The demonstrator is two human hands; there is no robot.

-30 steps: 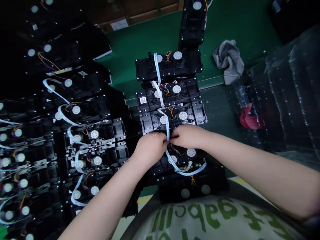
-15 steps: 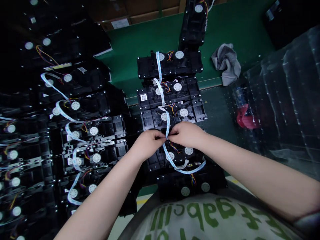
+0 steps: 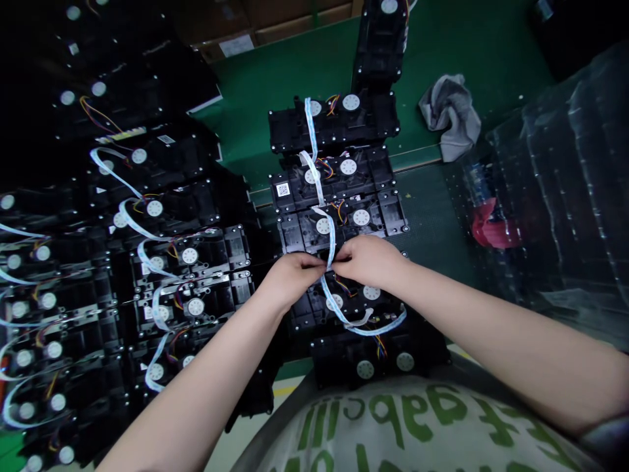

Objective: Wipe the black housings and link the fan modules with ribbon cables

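Observation:
A row of black plastic modules (image 3: 339, 223) with white round discs and coloured wires runs down the middle of the green bench. A pale blue flat ribbon cable (image 3: 330, 239) loops from module to module. My left hand (image 3: 289, 276) and my right hand (image 3: 368, 260) meet over the module nearest me. Both pinch the ribbon cable between fingertips, one on each side of it. Below my hands the ribbon curls in a loose loop (image 3: 366, 326) over the module closest to my body.
Many more black modules (image 3: 187, 275) with ribbons are stacked at the left. A grey rag (image 3: 452, 115) lies on the green mat (image 3: 314, 72) at the back right. Clear plastic bags (image 3: 565, 183) fill the right side, with a red object (image 3: 489, 226) inside.
Both hands have stayed pinched on the ribbon and shifted slightly away from my body. The view has drifted a little.

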